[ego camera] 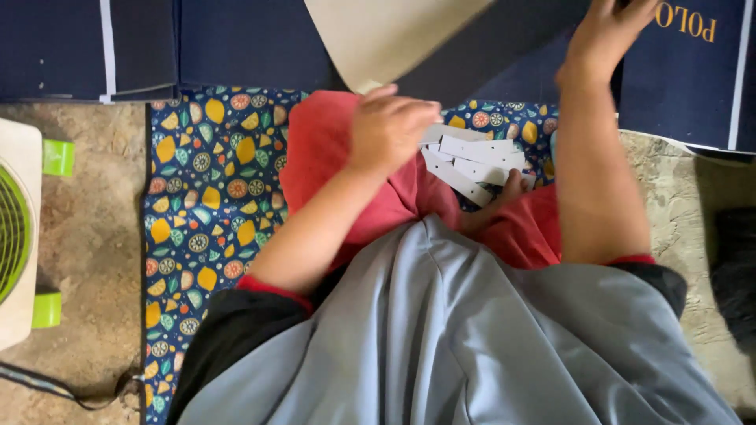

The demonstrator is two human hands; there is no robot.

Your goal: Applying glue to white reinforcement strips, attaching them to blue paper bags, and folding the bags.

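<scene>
My left hand [390, 130] rests on my red-clad knee [323, 149], fingers curled onto the end of a white paper strip [441, 132]. That strip tops a small pile of white strips [480, 161] lying in my lap. My right hand [606, 35] reaches to the top of the view and grips the right edge of a lifted cardboard sheet [378, 39], beige on one face and dark navy on the other. Its fingertips are partly cut off by the frame's edge.
I sit on a navy mat with a fruit pattern [205, 197] on a rough stone floor [87, 236]. Flat navy cardboard pieces [236, 39] lie along the top, one more at the right [693, 71]. A white and green fan [16, 236] stands at the left, its cord [71, 392] trailing below.
</scene>
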